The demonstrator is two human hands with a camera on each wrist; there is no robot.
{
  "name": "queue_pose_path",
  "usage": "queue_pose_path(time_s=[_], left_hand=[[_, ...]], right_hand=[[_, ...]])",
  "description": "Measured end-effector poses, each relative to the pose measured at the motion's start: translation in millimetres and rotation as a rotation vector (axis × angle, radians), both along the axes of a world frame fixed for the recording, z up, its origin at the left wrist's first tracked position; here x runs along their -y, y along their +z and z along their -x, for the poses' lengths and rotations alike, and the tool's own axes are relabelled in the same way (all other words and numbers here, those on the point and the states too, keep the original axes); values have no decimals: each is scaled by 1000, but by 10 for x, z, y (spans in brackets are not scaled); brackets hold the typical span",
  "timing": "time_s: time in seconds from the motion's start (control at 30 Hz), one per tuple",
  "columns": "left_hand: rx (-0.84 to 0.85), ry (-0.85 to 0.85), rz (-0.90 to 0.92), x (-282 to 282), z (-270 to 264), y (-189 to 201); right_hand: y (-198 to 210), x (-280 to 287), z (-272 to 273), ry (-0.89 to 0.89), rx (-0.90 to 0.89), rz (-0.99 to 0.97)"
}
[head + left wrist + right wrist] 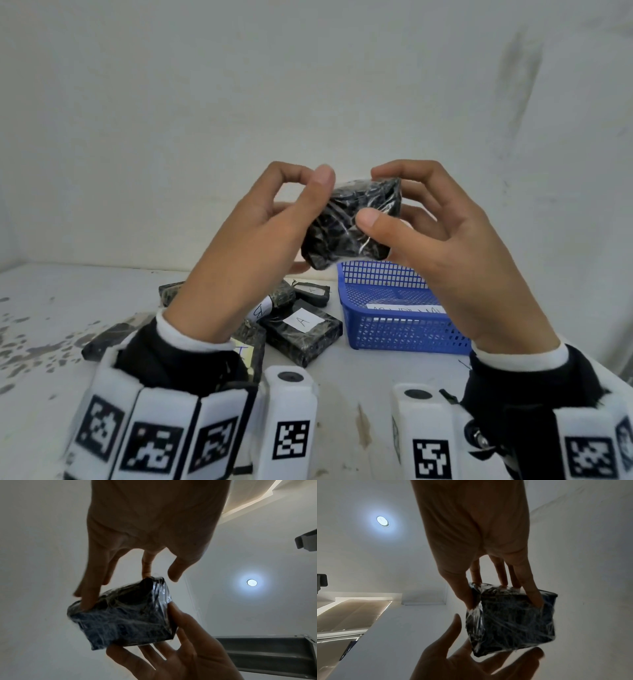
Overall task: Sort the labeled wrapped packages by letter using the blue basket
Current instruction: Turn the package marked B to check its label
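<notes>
Both hands hold one black plastic-wrapped package (346,226) up in the air above the table. My left hand (311,222) has its thumb on the upper left edge and fingers behind and beneath it. My right hand (375,197) pinches the right side between thumb and fingers. No label shows on this package (123,616) (513,622) in any view. The blue basket (394,329) stands on the table below and to the right, with a white written strip inside. Several more black packages lie to its left, one labelled A (301,325).
The pile of packages (274,301) runs from beside the basket to under my left wrist. The white table (51,308) is stained at the left. A white wall stands close behind. A grey shelf bracket (265,653) shows in the left wrist view.
</notes>
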State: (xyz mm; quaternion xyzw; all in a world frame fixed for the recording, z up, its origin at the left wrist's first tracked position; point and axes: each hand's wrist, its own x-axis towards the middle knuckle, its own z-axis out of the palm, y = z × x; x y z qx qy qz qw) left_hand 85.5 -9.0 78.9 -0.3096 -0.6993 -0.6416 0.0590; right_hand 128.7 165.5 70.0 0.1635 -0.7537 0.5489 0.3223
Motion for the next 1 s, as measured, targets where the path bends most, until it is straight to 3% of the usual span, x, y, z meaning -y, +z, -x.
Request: queue_pose_path(time_s=[0.2,0.53,0.8,1.0], left_hand=[[25,-71,-38,30,13,-4],[3,-25,9,14,0,1],[-23,-31,44,32,-5,1],[-53,-23,72,43,40,-10]], right_hand=[[29,68,-18,126,-54,99],[21,32,-18,127,43,34],[43,61,-23,112,20,75],[64,60,-75,83,38,-4]])
